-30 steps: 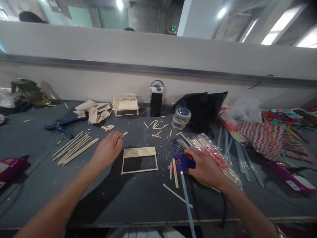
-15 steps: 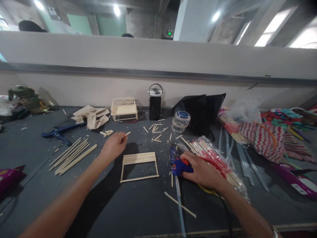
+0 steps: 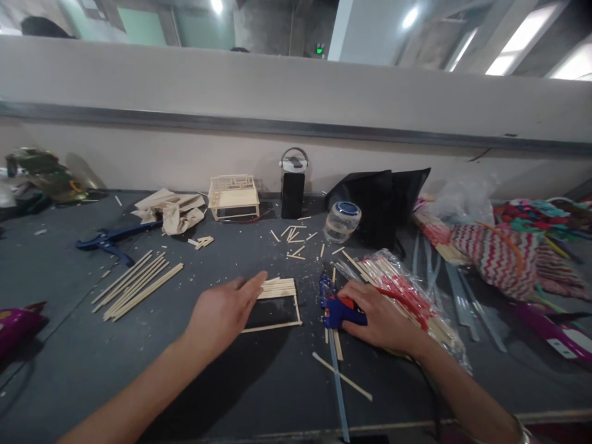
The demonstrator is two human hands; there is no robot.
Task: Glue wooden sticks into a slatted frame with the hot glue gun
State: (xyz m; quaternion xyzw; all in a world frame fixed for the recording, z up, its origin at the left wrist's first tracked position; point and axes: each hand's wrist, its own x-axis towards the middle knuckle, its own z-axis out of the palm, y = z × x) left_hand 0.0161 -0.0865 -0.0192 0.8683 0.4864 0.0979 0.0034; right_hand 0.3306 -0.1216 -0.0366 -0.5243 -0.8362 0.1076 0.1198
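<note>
My left hand (image 3: pixel 224 311) lies over the left part of a small rectangular frame of thin wooden sticks (image 3: pixel 277 302) on the dark table, fingers stretched out toward its top slats. My right hand (image 3: pixel 382 317) rests on a blue hot-glue gun (image 3: pixel 337 306), fingers wrapped over its body; a pale glue stick (image 3: pixel 337 382) juts from its rear toward me. Loose short stick pieces (image 3: pixel 293 237) are scattered behind the frame.
A bundle of long sticks (image 3: pixel 136 283) lies at the left, blue cutters (image 3: pixel 108 239) behind it. A small stick-built model (image 3: pixel 234 196), black bottle (image 3: pixel 293 185), clear jar (image 3: pixel 341 222), and a plastic bag of sticks (image 3: pixel 407 296) stand nearby. Colourful materials (image 3: pixel 504 253) fill the right.
My left hand, which was pinching a short stick behind the frame, has come down and right over the frame with fingers stretched out. The right hand stays on the glue gun.
</note>
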